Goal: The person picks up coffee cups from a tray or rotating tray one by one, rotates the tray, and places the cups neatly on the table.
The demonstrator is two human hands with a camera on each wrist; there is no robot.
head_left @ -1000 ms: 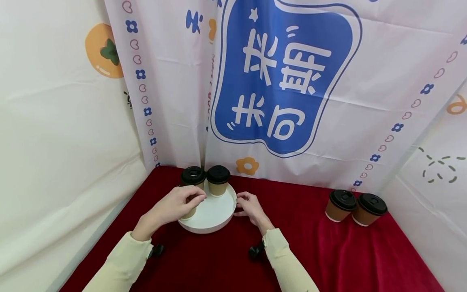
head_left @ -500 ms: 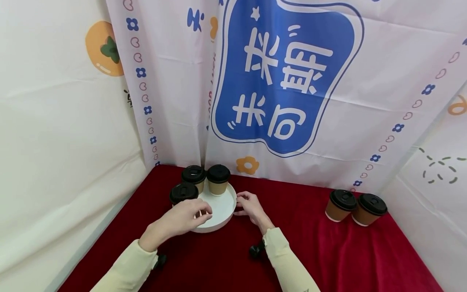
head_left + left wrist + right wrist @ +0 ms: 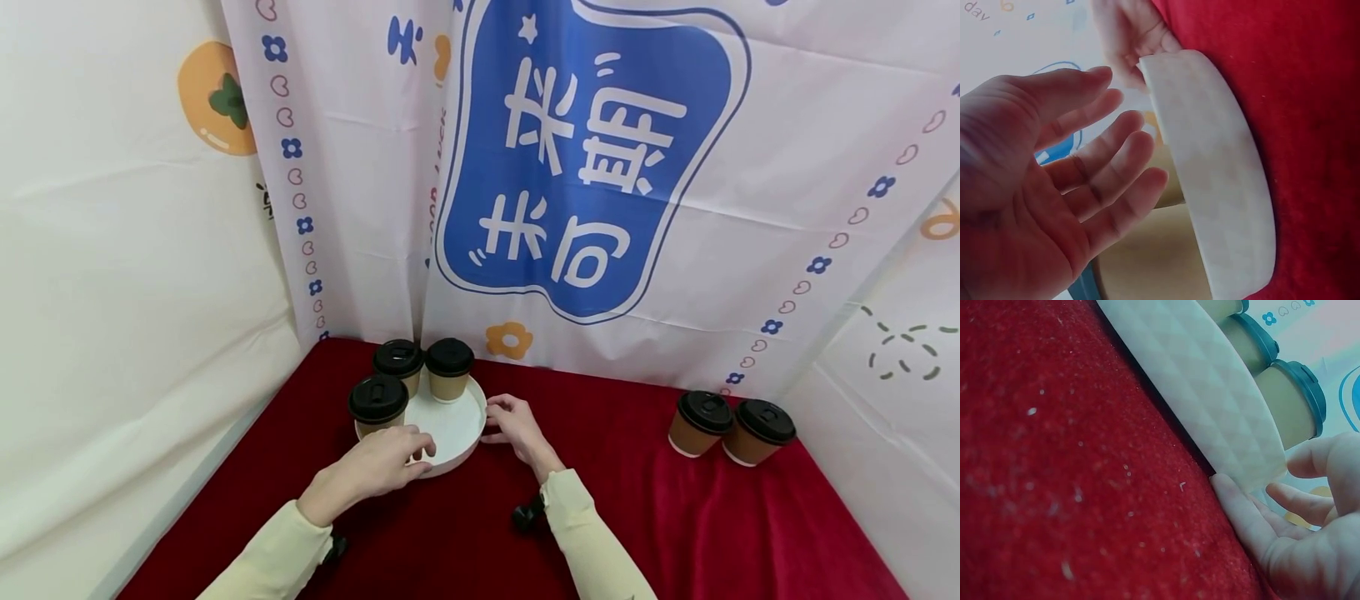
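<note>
Drawing back from nr cup (image 3: 378,403): L hand (image 3: 372,463).

sleeves (image 3: 270,554): 2, pale cream, softly creased | wrist cameras (image 3: 527,516): 2, small, black

Backdrop (image 3: 780,183): white hanging fabric, large blue lettered panel (image 3: 570,167)
Left wall (image 3: 127,275): white sheeting, partly covered orange fruit print (image 3: 210,104), perhaps a persimmon
Table cover (image 3: 615,450): red, velvety cloth

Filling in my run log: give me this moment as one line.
left hand: holds nothing, near white tray | right hand: touches tray's edge | three lidded cups: in tray | two lidded cups: on red cloth
</note>
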